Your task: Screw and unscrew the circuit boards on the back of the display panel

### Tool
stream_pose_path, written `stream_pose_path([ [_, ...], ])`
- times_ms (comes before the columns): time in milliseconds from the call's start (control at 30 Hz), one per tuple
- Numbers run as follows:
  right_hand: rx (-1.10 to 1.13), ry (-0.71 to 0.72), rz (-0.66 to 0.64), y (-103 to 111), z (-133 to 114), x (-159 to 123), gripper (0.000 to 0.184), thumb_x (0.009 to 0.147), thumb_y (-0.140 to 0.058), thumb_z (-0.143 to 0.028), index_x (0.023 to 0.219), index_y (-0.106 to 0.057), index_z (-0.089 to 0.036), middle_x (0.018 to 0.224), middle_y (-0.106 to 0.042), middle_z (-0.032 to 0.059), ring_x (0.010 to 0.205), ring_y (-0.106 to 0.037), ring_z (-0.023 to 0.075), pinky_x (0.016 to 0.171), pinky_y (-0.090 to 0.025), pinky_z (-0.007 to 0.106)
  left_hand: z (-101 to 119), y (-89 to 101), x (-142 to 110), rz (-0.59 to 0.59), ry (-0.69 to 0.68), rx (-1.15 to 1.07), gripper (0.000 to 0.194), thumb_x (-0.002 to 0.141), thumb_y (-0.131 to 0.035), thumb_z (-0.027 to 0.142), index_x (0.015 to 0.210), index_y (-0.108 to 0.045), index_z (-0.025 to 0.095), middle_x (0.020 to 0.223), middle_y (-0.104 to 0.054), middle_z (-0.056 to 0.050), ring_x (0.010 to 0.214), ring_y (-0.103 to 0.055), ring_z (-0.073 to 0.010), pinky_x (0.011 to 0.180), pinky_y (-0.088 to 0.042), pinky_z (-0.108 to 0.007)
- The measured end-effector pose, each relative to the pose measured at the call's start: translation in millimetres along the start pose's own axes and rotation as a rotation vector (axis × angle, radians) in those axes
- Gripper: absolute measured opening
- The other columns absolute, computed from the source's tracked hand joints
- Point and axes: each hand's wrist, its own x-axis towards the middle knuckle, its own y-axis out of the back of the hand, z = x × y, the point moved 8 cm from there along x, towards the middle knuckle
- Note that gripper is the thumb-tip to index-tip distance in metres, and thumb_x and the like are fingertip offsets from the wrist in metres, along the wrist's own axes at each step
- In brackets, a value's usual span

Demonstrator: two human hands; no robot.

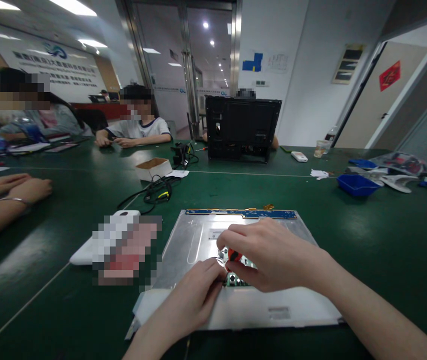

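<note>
A flat metal display panel (177, 257) lies on the green table in front of me, with a long blue circuit strip (217, 213) along its far edge. Near its middle sits a small green circuit board (238, 280), partly covered by my hands. My right hand (269, 255) is closed around the red and black handle of a screwdriver (235, 255) above this board; the tip is hidden. At the board's left edge, my left hand (200, 287) has its fingers pressed together, touching the area beside the screwdriver. What those fingertips hold, if anything, cannot be made out.
Left of the panel lies a white device (85, 250) beside a blurred-out reddish item. Beyond are black cables (155, 190), an open white box (153, 169) and an upright black monitor housing (243, 127). A blue tray (358, 185) stands right. Another person's forearms (14, 200) rest at left.
</note>
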Motion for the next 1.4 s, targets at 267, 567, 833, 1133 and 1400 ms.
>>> stream_pose_path([
  [267, -0.079, -0.020, 0.014, 0.6, 3.4, 0.7, 0.017, 0.092, -0.052, -0.034, 0.100, -0.055, -0.019, 0.086, -0.068, 0.0024, 0.069, -0.058, 0.0154, 0.055, -0.025, 0.029, 0.8, 1.9, 0.1, 0.021, -0.002, 0.009, 0.020, 0.091, -0.045, 0.012, 0.102, -0.058, 0.022, 0.104, -0.062, -0.005, 0.095, -0.058, -0.0210, 0.083, -0.048, -0.032],
  [567, -0.033, 0.010, -0.003, 0.4, -0.8, 0.5, 0.017, 0.090, -0.049, -0.023, 0.105, -0.055, -0.019, 0.093, -0.068, 0.0028, 0.074, -0.059, 0.0157, 0.057, -0.028, 0.029, 1.9, 1.3, 0.5, 0.006, 0.000, 0.004, 0.019, 0.090, -0.044, 0.009, 0.097, -0.056, 0.022, 0.099, -0.062, -0.003, 0.090, -0.058, -0.0200, 0.080, -0.046, -0.031],
  [833, -0.044, 0.023, 0.013, 2.4, -1.0, -0.7, 0.019, 0.090, -0.053, -0.035, 0.101, -0.055, -0.020, 0.087, -0.067, 0.0019, 0.071, -0.057, 0.0161, 0.055, -0.026, 0.029, -0.9, 2.6, 0.5, 0.050, 0.011, 0.022, 0.015, 0.089, -0.046, 0.011, 0.097, -0.055, 0.021, 0.099, -0.060, -0.005, 0.089, -0.057, -0.0213, 0.075, -0.045, -0.031],
  [1133, -0.033, 0.025, 0.008, 1.5, -1.2, -0.7, 0.019, 0.089, -0.051, -0.023, 0.107, -0.053, -0.019, 0.094, -0.067, 0.0029, 0.075, -0.058, 0.0158, 0.056, -0.027, 0.029, 1.6, 3.4, 1.1, 0.030, 0.019, 0.041, 0.015, 0.089, -0.045, 0.012, 0.095, -0.057, 0.021, 0.097, -0.059, -0.006, 0.087, -0.056, -0.0216, 0.074, -0.044, -0.032],
  [1400, -0.029, 0.026, 0.009, 5.6, -0.7, -1.9, 0.020, 0.086, -0.056, -0.029, 0.102, -0.052, -0.018, 0.092, -0.066, 0.0037, 0.072, -0.056, 0.0155, 0.055, -0.027, 0.028, 0.9, 4.1, 1.6, 0.031, 0.031, 0.051, 0.013, 0.089, -0.045, 0.013, 0.091, -0.056, 0.020, 0.094, -0.059, -0.005, 0.085, -0.056, -0.0211, 0.072, -0.044, -0.031],
])
